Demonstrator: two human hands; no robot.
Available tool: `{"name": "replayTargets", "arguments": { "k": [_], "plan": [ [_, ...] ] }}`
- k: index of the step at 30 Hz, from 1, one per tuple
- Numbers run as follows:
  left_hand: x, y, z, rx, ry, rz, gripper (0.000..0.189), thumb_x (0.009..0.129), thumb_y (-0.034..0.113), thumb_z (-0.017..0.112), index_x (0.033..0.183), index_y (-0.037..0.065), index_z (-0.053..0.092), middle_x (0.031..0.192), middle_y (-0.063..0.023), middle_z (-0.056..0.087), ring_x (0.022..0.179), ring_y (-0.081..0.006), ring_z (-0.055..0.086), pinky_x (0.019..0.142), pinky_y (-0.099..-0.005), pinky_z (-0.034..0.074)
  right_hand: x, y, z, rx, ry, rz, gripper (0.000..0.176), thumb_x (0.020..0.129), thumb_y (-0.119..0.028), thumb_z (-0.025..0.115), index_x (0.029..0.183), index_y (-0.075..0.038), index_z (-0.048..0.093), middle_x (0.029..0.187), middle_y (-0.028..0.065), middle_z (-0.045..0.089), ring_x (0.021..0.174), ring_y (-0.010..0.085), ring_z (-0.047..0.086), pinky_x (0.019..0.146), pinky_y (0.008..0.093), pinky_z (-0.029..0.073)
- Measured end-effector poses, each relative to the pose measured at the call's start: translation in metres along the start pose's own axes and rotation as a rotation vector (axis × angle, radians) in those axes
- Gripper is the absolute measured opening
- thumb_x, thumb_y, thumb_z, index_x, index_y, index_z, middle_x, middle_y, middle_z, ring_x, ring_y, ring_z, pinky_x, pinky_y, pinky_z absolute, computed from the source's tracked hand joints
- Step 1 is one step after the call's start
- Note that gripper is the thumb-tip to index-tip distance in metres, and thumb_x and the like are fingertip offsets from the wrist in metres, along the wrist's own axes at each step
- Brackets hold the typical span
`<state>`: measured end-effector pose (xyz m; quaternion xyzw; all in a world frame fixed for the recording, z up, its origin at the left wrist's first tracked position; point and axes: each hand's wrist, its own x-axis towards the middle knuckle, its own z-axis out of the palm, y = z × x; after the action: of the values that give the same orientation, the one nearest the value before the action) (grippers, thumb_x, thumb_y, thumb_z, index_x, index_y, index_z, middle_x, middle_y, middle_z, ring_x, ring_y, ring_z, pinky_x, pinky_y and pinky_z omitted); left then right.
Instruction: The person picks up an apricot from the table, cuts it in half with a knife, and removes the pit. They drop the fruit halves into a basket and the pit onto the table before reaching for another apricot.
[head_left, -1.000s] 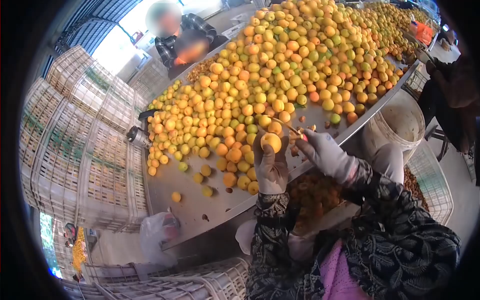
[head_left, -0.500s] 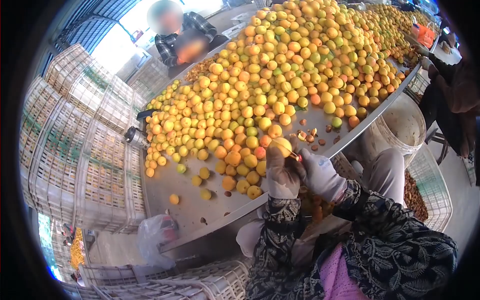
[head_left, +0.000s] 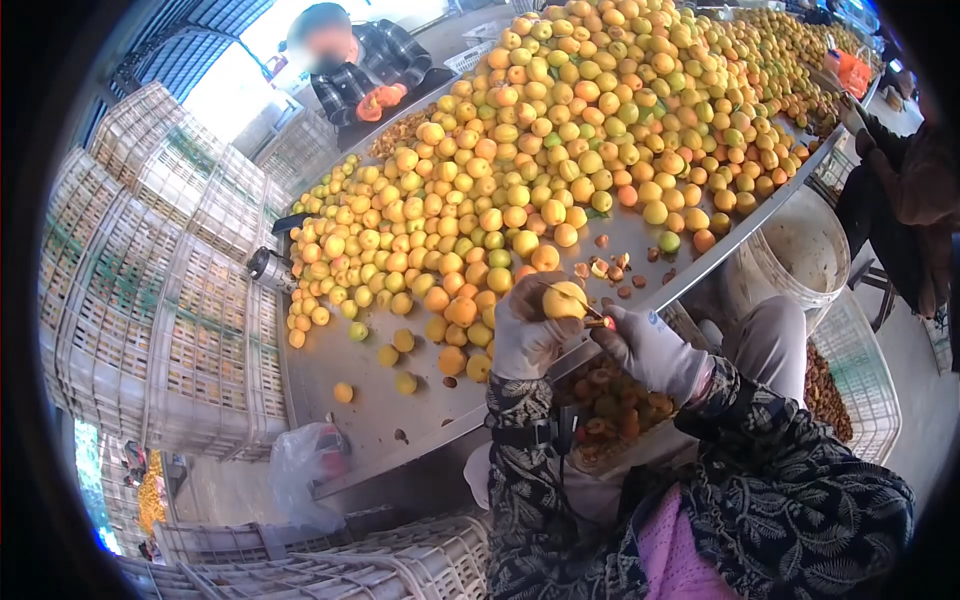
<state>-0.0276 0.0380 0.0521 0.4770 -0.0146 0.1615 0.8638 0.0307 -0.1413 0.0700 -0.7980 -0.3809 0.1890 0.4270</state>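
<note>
My left hand [head_left: 528,332], in a pale glove, is closed around a yellow apricot [head_left: 564,301] near the table's front edge. In my gloved right hand [head_left: 652,348] is a small knife [head_left: 597,321] with a red handle; its thin blade meets the apricot's lower right side. A large heap of apricots [head_left: 520,180] spreads over the metal table [head_left: 345,430] beyond my hands. Several brown pits [head_left: 618,272] lie loose just past the fruit. Below my hands, opened apricot pieces [head_left: 610,400] fill a container whose walls are mostly hidden.
Stacked plastic crates [head_left: 120,310] rise at the left. A white bucket [head_left: 800,250] stands right of the table, above a crate of pits [head_left: 828,390]. A plastic bag [head_left: 308,465] hangs at the near left corner. One person [head_left: 370,70] works across the table; another person [head_left: 910,180] sits at right.
My left hand has moved left and turned, showing more of the apricot. The knife stays against the fruit, and the container of pieces below is more exposed. The person opposite has raised their head.
</note>
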Motion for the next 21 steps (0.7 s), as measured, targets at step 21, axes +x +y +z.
{"name": "replayTargets", "arguments": {
  "k": [21],
  "plan": [
    [0.001,-0.001,0.005,0.173,-0.169,-0.192,0.052,0.072,0.020,0.083,0.112,-0.003,0.060,0.103,-0.0109,0.066,0.090,-0.0176,0.065,0.074,-0.0272,0.053,-0.021,0.013,-0.026,0.159,-0.034,-0.182,0.035,0.099,-0.028,0.046,0.116,0.001,0.057,0.101,0.0176,0.064,0.095,0.0226,0.060,0.083,0.0366,0.047]
  ]
}}
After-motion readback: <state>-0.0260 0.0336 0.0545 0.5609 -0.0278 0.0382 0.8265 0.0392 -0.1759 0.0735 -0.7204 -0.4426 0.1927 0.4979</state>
